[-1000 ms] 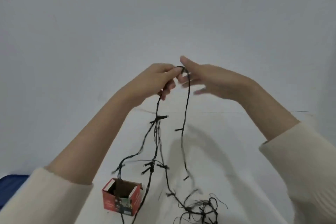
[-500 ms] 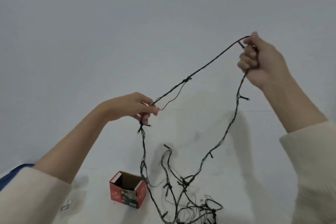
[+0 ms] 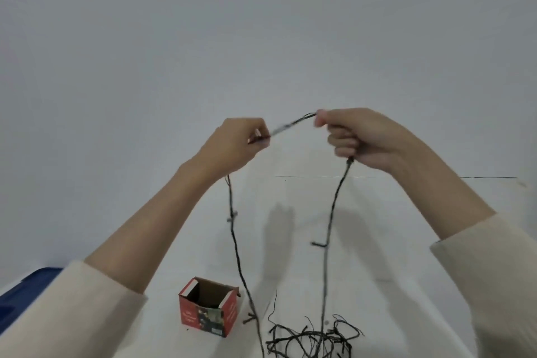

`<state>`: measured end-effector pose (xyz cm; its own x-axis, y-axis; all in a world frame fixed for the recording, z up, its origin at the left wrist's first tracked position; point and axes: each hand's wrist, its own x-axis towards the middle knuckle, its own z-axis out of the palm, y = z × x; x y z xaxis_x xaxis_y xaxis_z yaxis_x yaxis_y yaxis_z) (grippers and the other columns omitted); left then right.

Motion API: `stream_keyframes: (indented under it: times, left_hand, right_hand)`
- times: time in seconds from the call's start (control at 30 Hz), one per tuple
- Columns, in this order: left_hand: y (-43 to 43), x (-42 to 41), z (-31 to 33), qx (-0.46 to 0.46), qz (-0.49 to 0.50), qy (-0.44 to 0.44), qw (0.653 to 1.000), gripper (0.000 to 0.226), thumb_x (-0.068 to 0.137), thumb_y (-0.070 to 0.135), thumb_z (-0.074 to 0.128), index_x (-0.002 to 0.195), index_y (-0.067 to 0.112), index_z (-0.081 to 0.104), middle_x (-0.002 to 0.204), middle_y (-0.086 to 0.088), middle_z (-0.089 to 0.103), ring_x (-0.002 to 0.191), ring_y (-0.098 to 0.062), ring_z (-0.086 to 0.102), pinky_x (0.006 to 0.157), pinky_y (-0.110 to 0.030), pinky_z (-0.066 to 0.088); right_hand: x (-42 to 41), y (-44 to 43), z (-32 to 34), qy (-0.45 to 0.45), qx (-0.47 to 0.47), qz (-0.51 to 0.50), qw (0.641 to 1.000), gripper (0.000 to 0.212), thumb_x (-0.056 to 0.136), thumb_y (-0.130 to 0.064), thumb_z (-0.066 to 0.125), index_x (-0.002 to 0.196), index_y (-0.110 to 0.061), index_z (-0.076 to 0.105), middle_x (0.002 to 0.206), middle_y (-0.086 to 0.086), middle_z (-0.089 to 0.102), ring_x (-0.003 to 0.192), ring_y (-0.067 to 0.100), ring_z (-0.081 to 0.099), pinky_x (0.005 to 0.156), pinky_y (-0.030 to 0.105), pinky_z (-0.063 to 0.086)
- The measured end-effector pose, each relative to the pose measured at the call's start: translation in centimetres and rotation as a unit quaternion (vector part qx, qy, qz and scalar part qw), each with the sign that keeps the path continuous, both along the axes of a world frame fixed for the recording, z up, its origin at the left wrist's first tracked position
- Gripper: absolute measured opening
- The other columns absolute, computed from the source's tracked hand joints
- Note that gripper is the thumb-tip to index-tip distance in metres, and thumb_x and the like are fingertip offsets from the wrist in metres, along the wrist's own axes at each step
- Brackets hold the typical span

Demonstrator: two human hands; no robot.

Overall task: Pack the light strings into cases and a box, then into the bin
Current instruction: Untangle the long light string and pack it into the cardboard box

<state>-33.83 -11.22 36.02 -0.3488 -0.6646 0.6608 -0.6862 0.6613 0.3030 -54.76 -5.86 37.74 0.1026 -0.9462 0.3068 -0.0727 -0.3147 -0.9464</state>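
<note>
Both my hands are raised over the white table [image 3: 406, 241] and hold one black light string [image 3: 328, 229]. My left hand [image 3: 235, 145] pinches it between thumb and fingers. My right hand [image 3: 363, 136] grips it in a fist. A short blurred span of wire runs between the two hands. From each hand a strand hangs down to a tangled pile of string [image 3: 313, 340] at the table's near edge. A small red cardboard box [image 3: 209, 311] stands open and upright to the left of the pile.
A blue bin [image 3: 26, 291] shows at the lower left edge, partly behind my left sleeve. A plain grey wall stands behind the table.
My right hand has come down and in from high on the right. My left hand has risen. The hands are now close together with only a short span of wire between them.
</note>
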Motion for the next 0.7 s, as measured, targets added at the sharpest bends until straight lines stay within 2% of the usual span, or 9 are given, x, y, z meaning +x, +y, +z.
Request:
stream_keyframes:
  times: [0.13, 0.2, 0.27, 0.33, 0.4, 0.43, 0.5, 0.57, 0.7]
  left_hand:
    - [-1.2, 3.0, -3.6, 0.151, -0.005, 0.085, 0.985, 0.008, 0.092, 0.015, 0.056, 0.088, 0.014, 0.062, 0.074, -0.005, 0.066, 0.054, -0.015, 0.058, 0.044, -0.018, 0.047]
    - [-1.3, 4.3, -4.4, 0.237, -0.019, 0.117, 0.964, 0.012, 0.092, 0.018, 0.057, 0.086, 0.011, 0.065, 0.07, -0.007, 0.067, 0.055, -0.013, 0.061, 0.054, -0.021, 0.052]
    - [-1.0, 5.1, -4.3, 0.291, -0.045, 0.181, 0.938, 0.017, 0.093, 0.02, 0.055, 0.087, 0.008, 0.066, 0.065, -0.007, 0.061, 0.05, -0.011, 0.059, 0.057, -0.023, 0.054]
    - [-0.6, 4.6, -3.3, 0.267, -0.029, 0.187, 0.945, 0.022, 0.096, 0.021, 0.05, 0.086, 0.01, 0.066, 0.06, -0.003, 0.05, 0.04, -0.009, 0.045, 0.042, -0.017, 0.042]
    - [-0.1, 2.2, -1.6, 0.213, -0.013, 0.127, 0.969, 0.022, 0.095, 0.02, 0.048, 0.086, 0.012, 0.066, 0.057, 0.0, 0.046, 0.04, -0.007, 0.037, 0.037, -0.012, 0.028]
    - [0.2, 0.6, -0.7, 0.183, -0.022, 0.098, 0.978, 0.021, 0.094, 0.017, 0.048, 0.086, 0.013, 0.066, 0.056, 0.003, 0.046, 0.039, -0.005, 0.038, 0.036, -0.011, 0.026]
    - [1.1, -2.7, 0.8, 0.13, -0.048, 0.061, 0.988, 0.015, 0.09, 0.016, 0.05, 0.086, 0.016, 0.064, 0.06, 0.007, 0.048, 0.041, -0.001, 0.043, 0.035, -0.008, 0.027]
    - [1.7, -4.2, 1.8, 0.097, -0.06, 0.061, 0.992, 0.007, 0.088, 0.019, 0.052, 0.089, 0.019, 0.059, 0.067, 0.009, 0.049, 0.05, -0.005, 0.045, 0.04, -0.01, 0.032]
    - [1.1, -2.1, 1.0, 0.119, -0.062, 0.089, 0.987, 0.007, 0.088, 0.018, 0.06, 0.089, 0.011, 0.059, 0.057, 0.0, 0.054, 0.038, -0.006, 0.046, 0.038, -0.014, 0.038]
  right_hand:
    - [-4.5, -0.1, 0.1, -0.161, -0.039, -0.086, 0.982, 0.023, 0.095, -0.022, 0.049, 0.075, -0.01, 0.054, 0.038, -0.01, 0.024, 0.031, 0.004, 0.02, 0.03, 0.015, 0.02]
    - [-6.4, -0.5, -0.8, -0.188, -0.06, -0.17, 0.965, 0.024, 0.096, -0.02, 0.048, 0.075, -0.01, 0.055, 0.036, -0.01, 0.026, 0.031, 0.005, 0.02, 0.031, 0.015, 0.02]
    - [-7.4, -0.4, -1.5, -0.095, -0.068, -0.268, 0.956, 0.024, 0.094, -0.02, 0.052, 0.072, -0.011, 0.058, 0.039, -0.009, 0.034, 0.035, 0.007, 0.026, 0.034, 0.015, 0.022]
    - [-6.6, 0.5, -1.9, 0.145, -0.057, -0.34, 0.927, 0.015, 0.09, -0.027, 0.059, 0.083, -0.015, 0.063, 0.063, -0.002, 0.053, 0.053, 0.012, 0.045, 0.044, 0.02, 0.032]
    - [-4.0, 1.4, -2.1, 0.304, -0.05, -0.288, 0.907, 0.032, 0.085, -0.045, 0.061, 0.112, -0.031, 0.053, 0.086, -0.001, 0.059, 0.075, 0.016, 0.055, 0.056, 0.025, 0.037]
    - [-2.2, 1.8, -2.0, 0.306, -0.035, -0.222, 0.925, 0.042, 0.081, -0.053, 0.062, 0.118, -0.04, 0.046, 0.083, -0.005, 0.059, 0.073, 0.014, 0.055, 0.056, 0.024, 0.036]
    - [0.8, 1.9, -2.1, 0.277, -0.019, -0.096, 0.956, 0.042, 0.075, -0.059, 0.063, 0.113, -0.043, 0.054, 0.061, -0.01, 0.049, 0.056, 0.01, 0.044, 0.048, 0.021, 0.032]
    - [2.2, 1.4, -2.3, 0.256, -0.027, -0.042, 0.965, 0.028, 0.081, -0.051, 0.063, 0.093, -0.027, 0.07, 0.049, -0.01, 0.036, 0.047, 0.01, 0.031, 0.042, 0.018, 0.026]
    - [-0.6, 1.3, -1.3, 0.035, -0.018, -0.03, 0.999, 0.032, 0.092, -0.026, 0.053, 0.063, -0.014, 0.053, 0.042, -0.01, 0.024, 0.035, 0.004, 0.018, 0.036, 0.016, 0.011]
